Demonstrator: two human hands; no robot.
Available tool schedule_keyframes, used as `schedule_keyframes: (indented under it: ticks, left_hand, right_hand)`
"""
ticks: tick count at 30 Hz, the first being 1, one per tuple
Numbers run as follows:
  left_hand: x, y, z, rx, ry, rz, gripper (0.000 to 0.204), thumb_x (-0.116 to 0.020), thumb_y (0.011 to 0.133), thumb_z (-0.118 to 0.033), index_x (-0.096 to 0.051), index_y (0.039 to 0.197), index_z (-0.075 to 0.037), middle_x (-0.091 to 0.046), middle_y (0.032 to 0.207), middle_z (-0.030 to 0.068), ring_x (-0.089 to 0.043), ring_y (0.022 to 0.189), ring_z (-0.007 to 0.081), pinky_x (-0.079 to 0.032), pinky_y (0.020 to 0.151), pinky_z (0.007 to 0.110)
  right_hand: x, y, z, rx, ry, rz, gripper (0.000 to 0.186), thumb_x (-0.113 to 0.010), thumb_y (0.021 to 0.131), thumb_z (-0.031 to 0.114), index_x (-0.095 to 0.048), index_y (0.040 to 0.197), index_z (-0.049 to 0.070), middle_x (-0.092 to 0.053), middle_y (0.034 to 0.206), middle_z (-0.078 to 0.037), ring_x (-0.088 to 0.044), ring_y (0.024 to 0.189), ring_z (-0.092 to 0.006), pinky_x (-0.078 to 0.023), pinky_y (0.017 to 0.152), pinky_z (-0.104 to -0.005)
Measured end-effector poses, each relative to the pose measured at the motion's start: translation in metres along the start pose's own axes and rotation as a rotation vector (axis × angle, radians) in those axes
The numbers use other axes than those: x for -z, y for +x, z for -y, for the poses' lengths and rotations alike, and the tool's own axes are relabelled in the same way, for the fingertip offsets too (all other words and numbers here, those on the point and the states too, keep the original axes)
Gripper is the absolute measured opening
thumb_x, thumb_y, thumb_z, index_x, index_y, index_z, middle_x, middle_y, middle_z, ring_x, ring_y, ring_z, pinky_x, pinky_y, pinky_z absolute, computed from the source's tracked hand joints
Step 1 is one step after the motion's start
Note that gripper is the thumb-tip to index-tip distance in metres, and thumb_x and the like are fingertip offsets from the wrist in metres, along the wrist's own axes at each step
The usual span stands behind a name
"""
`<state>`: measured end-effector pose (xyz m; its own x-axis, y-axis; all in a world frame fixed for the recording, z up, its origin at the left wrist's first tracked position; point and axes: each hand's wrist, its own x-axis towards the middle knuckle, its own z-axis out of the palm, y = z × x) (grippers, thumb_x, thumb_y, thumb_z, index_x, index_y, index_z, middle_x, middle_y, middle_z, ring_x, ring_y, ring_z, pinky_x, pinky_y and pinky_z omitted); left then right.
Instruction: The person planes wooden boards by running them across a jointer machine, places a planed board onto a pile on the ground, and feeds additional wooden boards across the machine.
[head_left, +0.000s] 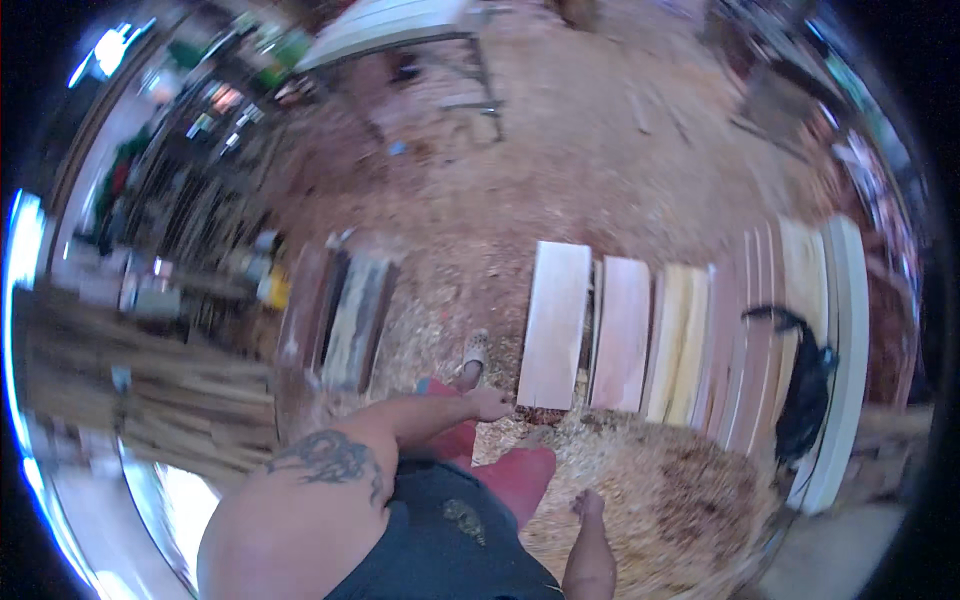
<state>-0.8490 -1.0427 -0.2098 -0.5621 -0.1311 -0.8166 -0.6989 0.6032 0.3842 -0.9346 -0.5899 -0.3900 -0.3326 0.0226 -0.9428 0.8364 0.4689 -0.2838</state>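
Observation:
Several pale and reddish wooden planks (pixel 553 325) lie side by side on a sawdust-covered floor (pixel 640 480). My left hand (pixel 490 403) reaches down, at or almost at the near end of the leftmost plank. Its fingers are curled, and blur hides whether it grips anything. My right hand (pixel 588 503) hangs lower, over the sawdust, with nothing in it. My foot in a light shoe (pixel 475 352) stands just left of the planks.
A dark object (pixel 815 390) lies across the planks at the right. Darker boards (pixel 340 315) lie to the left, beyond them a lumber pile (pixel 150 390) and cluttered shelves (pixel 190 150). A metal-legged table (pixel 400 30) stands at the far end.

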Motion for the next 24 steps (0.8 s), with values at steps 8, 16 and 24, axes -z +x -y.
schedule_keyframes:
  ticks: [8,16,24]
  left_hand:
    - [-0.013,-0.126,-0.009,-0.016,-0.146,-0.257,0.059,-0.057,0.089,-0.051,-0.063,0.133,-0.013,-0.069,0.123,0.0222,-0.065,0.115,0.0420,-0.051,0.098,0.053]
    - [-0.071,-0.249,0.168,0.173,-0.280,-0.473,0.048,-0.057,0.088,-0.047,-0.073,0.118,-0.012,-0.072,0.116,0.0211,-0.070,0.107,0.0380,-0.056,0.090,0.051]
    - [-0.206,-0.360,0.329,0.530,-0.763,-0.581,0.048,-0.056,0.087,-0.037,-0.071,0.114,-0.001,-0.071,0.111,0.0278,-0.069,0.105,0.0425,-0.053,0.094,0.053]
  right_hand:
    - [0.090,-0.063,0.113,0.059,-0.148,0.007,0.019,-0.056,0.095,0.020,-0.057,0.103,0.003,-0.057,0.081,-0.013,-0.058,0.056,-0.0321,-0.050,0.050,-0.0480]
    - [-0.025,-0.144,0.183,0.191,-0.193,0.201,0.014,-0.053,0.097,0.020,-0.056,0.089,0.008,-0.054,0.070,-0.009,-0.054,0.056,-0.0240,-0.045,0.047,-0.0388]
    - [-0.244,-0.178,0.144,0.801,-1.492,0.553,0.017,-0.061,0.091,0.021,-0.059,0.090,0.003,-0.058,0.079,-0.009,-0.062,0.065,-0.0232,-0.050,0.052,-0.0335]
